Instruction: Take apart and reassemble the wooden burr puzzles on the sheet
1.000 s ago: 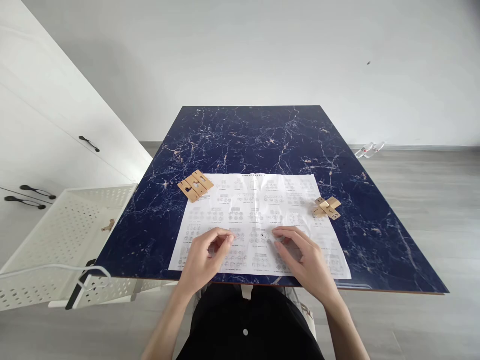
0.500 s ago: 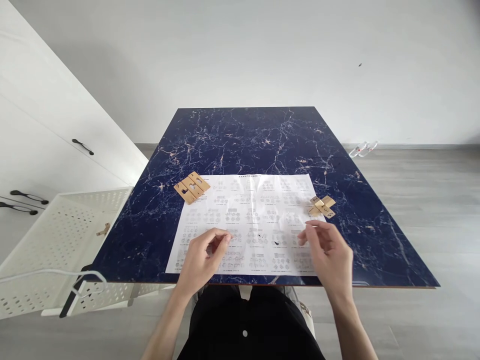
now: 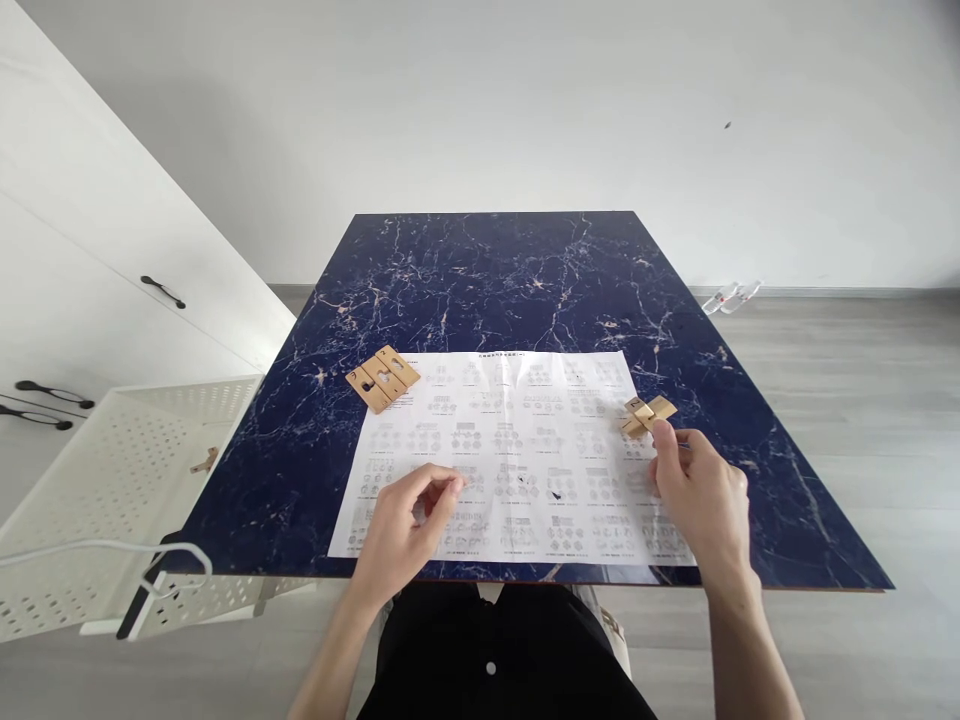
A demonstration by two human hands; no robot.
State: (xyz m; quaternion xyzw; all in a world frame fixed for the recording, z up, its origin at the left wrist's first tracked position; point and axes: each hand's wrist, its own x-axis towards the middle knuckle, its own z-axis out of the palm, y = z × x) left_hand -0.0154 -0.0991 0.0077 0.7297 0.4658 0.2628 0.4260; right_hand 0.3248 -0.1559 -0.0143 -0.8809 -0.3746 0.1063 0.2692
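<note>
A large white sheet (image 3: 480,460) printed with rows of small diagrams lies under both hands. My left hand (image 3: 409,520) hovers over its lower left part, thumb and index tip together, with nothing visible in them. On the right edge of the sheet sits a small stack of crossed flat wooden puzzle pieces (image 3: 640,411), one marked with a 2. My right hand (image 3: 701,490) pinches the near end of this stack between thumb and fingers; the thumb covers part of it. At the sheet's upper left corner rest flat wooden pieces (image 3: 383,379) with numbers and cut-out slots, side by side.
The dark blue marbled table (image 3: 495,280) reaches back toward a pale wall. A white perforated basket (image 3: 135,480) with a white cable (image 3: 97,545) stands at the left, beside white cabinets (image 3: 97,230). Clear bottles (image 3: 733,296) are on the floor at right.
My right hand has moved right and closed on the near end of the wooden stack, whose near piece is now hidden by the thumb. My left hand has barely moved.
</note>
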